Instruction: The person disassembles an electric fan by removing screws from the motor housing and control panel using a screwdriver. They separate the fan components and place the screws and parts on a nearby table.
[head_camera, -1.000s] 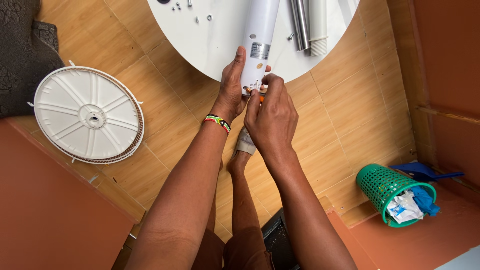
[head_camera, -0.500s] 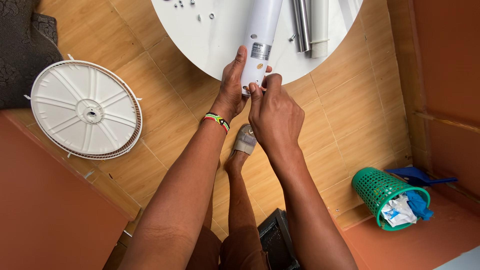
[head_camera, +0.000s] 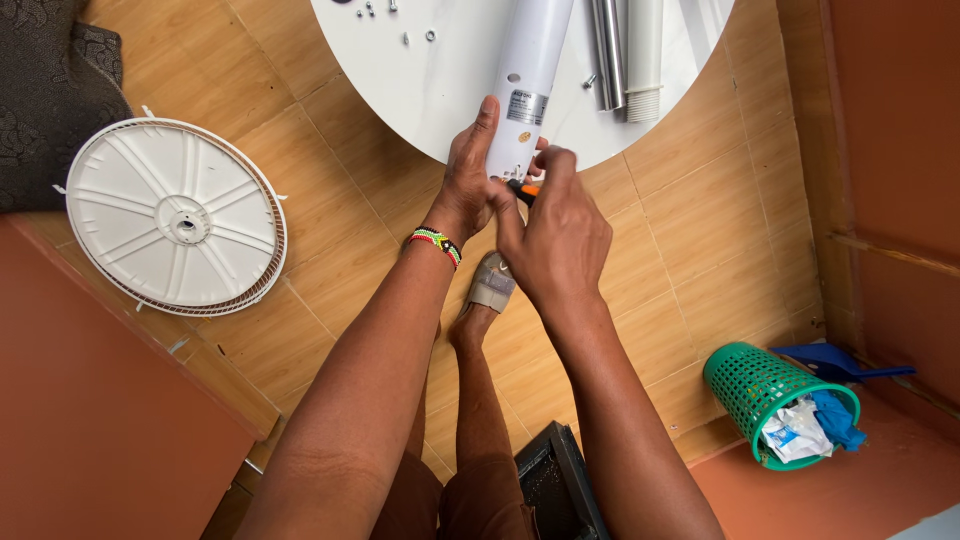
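The left hand (head_camera: 468, 180) is clenched round the white tube (head_camera: 528, 85) at the desk's (head_camera: 440, 90) near edge; the right hand (head_camera: 555, 235) pinches an orange tool (head_camera: 526, 188) against its end. A slip could jab the left fingers or roll the tube off.

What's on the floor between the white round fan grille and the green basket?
Head view: the person's two forearms and a sandalled foot cross the tiled floor between the white fan grille and the green basket.

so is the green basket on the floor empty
No, the green basket lies tipped on the tiled floor with crumpled white paper and blue material showing at its mouth.
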